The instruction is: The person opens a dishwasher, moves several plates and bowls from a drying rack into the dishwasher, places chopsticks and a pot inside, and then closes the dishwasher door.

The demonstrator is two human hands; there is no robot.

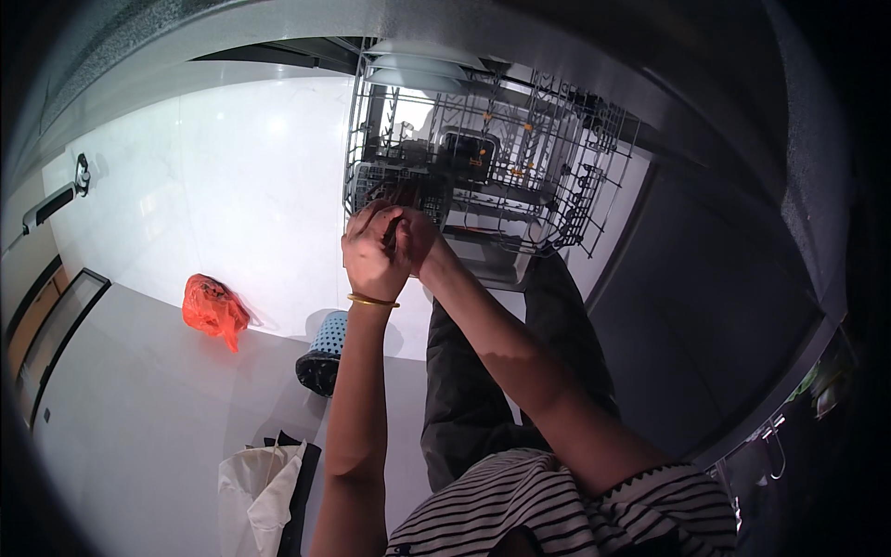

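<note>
Both hands meet at the near left corner of a dishwasher's wire rack [557, 209], pulled out before me. My left hand [376, 247], below a gold bangle [374, 301], has its fingers curled. My right hand [420, 240] is pressed against it, partly hidden. Something dark shows between the fingers, too shaded to name. Just beyond them sits a grey cutlery basket [376, 179], with thin dark shapes in it that look like cutlery handles. White plates [418, 69] stand at the rack's far left.
On the floor to the left lie a knotted orange plastic bag [212, 310] and a blue bin [329, 338] with a black liner. Nearer is a cream cloth bag [261, 487]. A dark cabinet panel [703, 299] borders the right, and a grey counter edge [292, 21] crosses the top.
</note>
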